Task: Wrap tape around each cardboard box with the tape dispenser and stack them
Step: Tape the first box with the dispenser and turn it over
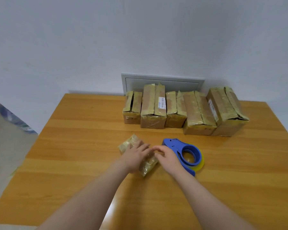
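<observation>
A small cardboard box (128,144), shiny with tape, lies on the wooden table (73,155) in front of me. My left hand (135,155) lies flat on top of it with straight fingers. My right hand (166,157) touches the box's right end with loosely bent fingers; the contact is partly hidden. A blue tape dispenser (183,151) with a yellowish roll lies on the table just right of my right hand, held by neither hand.
Several taped cardboard boxes (181,108) stand in a row at the table's far right, against the wall and a grey panel (163,80). A pale surface (5,135) borders the table on the left.
</observation>
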